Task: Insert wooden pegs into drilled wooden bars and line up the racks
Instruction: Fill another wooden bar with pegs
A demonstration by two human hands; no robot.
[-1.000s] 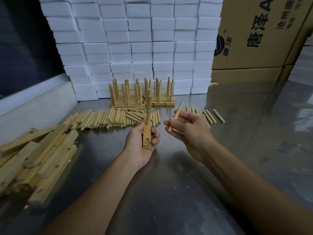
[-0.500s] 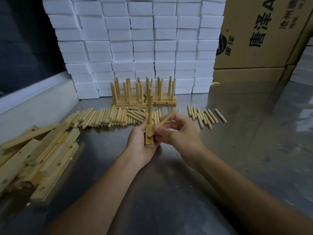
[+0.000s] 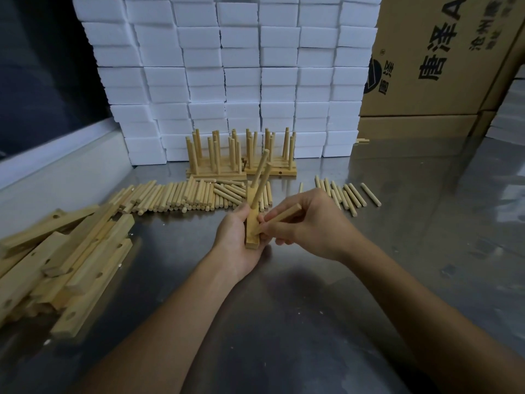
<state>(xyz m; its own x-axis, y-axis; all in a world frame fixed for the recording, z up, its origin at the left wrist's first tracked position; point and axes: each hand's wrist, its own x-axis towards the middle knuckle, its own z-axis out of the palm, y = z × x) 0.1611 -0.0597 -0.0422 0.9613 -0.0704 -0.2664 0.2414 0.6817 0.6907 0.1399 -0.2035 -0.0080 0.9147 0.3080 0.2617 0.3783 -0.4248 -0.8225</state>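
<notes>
A: What is the biggest thing here?

B: The steel worktop (image 3: 326, 322), with a wall of white foam blocks (image 3: 227, 66) at its back and cardboard boxes (image 3: 426, 58) to the right of those blocks.

A: And the wood?

B: Take the blocks as the mark. Well to the left of them and nearer the person lies a loose heap of drilled bars (image 3: 62, 260). Just in front of the blocks stand the finished racks (image 3: 241, 157), side by side, pegs upright. In front of the racks lies a long row of loose pegs (image 3: 176, 197), and a smaller group of pegs (image 3: 343, 194) lies to its right.

A: Where is the bar being worked on?

B: In front of the racks, above the worktop. The left hand (image 3: 241, 240) grips the drilled bar (image 3: 252, 226), fingers curled round its near end. Two pegs (image 3: 262, 177) already stand in it, leaning away.

A: The other hand?

B: The right hand (image 3: 309, 226) pinches a third peg (image 3: 279, 218), which slants with its lower tip at the bar's face near the left thumb. Whether the tip is in a hole, I cannot tell.
</notes>
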